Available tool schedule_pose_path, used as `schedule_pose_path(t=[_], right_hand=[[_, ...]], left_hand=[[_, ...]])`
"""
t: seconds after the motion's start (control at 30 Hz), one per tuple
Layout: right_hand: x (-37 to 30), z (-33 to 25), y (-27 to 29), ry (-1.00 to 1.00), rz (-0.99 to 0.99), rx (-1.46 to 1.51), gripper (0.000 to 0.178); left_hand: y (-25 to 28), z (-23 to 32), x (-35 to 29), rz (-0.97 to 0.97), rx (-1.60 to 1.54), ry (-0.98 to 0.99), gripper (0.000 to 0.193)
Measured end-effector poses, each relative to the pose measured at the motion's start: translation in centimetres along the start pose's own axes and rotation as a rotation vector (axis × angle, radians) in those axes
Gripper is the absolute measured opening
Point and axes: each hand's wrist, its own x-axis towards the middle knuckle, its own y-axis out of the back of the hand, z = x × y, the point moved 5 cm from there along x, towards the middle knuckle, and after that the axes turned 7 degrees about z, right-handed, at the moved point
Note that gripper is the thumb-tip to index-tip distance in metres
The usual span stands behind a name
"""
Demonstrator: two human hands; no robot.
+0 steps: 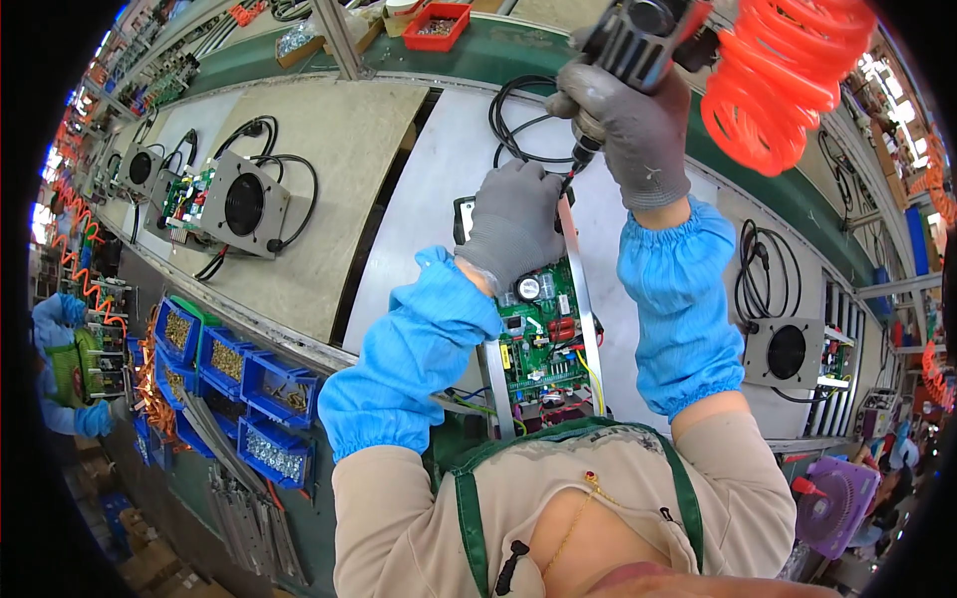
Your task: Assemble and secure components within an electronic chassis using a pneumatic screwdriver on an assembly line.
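Note:
My right hand (643,140), in a grey glove, is closed round a dark pneumatic screwdriver (638,45). The tool tilts down, and its bit (584,153) meets the far right corner of a metal-framed circuit board unit (586,324). Curled over the unit's far end is my gloved left hand (511,224), its fingertips close beside the bit. It grips the unit there; whether a small part is also between the fingers is hidden. The green board (543,349) carries a round capacitor, red parts and coloured wires. A black cable (508,120) lies coiled beyond the unit.
A red coiled hose (783,80) hangs at the upper right. Fan units with cables stand left (244,204) and right (786,351) on the bench. Blue bins (274,453) of screws hang at the lower left. A red tray (437,28) sits at the back.

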Motion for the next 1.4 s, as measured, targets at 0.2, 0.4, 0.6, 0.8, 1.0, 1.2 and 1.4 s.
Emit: schedule_pose_path(t=[0.2,0.4,0.6,0.8,1.0,1.2,1.4], right_hand=[[0.1,0.1,-0.3,-0.064,-0.077,-0.092,0.03],[0.3,1.1,0.8,-0.091,-0.074,-0.033,0.02],[1.2,1.0,0.6,0.084,-0.153,0.039,0.022],[2.1,2.5,2.3,-0.11,-0.182,-0.039,0.028],[1.4,1.2,1.2,0.026,-0.178,-0.033,0.028],[-0.5,-3.6,2.0,0.21,-0.333,0.277,0.025],[-3.5,-4.3,-0.8,0.082,-0.413,0.756,0.037]], left_hand=[[0.7,-0.2,-0.6,-0.069,-0.014,-0.002,0.042],[5.3,-5.3,-4.6,0.135,-0.742,0.421,0.044],[5.2,-14.0,-20.4,0.407,-0.548,1.114,0.029],[-0.9,-12.2,-30.0,0.233,-0.175,0.946,0.027],[-3.6,-12.7,-31.1,0.09,0.08,0.828,0.022],[-1.8,-14.0,-28.9,0.398,-0.182,0.981,0.019],[5.7,-6.2,-15.7,0.397,-1.171,0.807,0.029]])
